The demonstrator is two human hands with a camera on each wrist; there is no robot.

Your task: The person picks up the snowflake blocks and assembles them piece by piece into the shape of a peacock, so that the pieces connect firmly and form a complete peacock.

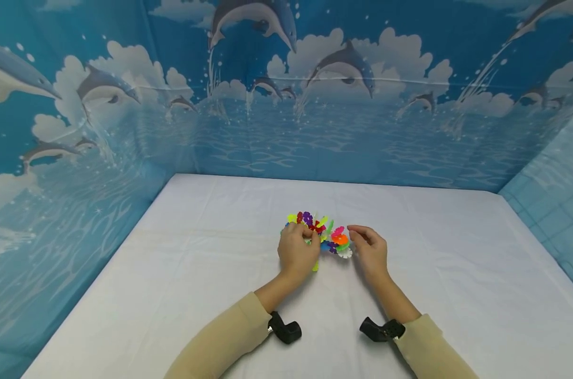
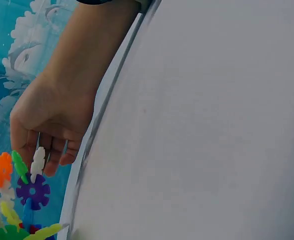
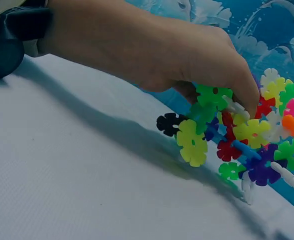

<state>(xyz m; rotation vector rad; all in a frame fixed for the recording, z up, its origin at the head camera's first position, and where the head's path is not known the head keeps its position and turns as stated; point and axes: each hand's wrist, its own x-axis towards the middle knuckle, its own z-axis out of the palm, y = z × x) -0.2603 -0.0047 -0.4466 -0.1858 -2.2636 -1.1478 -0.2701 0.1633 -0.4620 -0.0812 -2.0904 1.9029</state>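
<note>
A cluster of snowflake-shaped plastic building discs [image 1: 340, 239] is joined together in red, yellow, green, purple, orange, pink, blue and white. My left hand [image 1: 298, 253] pinches it between thumb and fingers near its middle, hiding part of it. In the right wrist view, the left hand [image 3: 212, 60] comes down on the green and pale discs from above, and the cluster [image 3: 252, 131] hangs over the table. My right hand [image 1: 372, 255] is just right of the cluster's end, its fingers loosely bent and holding nothing. The left wrist view shows this right hand [image 2: 54, 110] behind a white disc [image 2: 38, 162].
A white cloth-covered table [image 1: 210, 252] lies beneath both hands. Around its back and sides hangs a blue curtain [image 1: 286, 137] printed with dolphins. Black devices [image 1: 286, 329] are strapped at both wrists.
</note>
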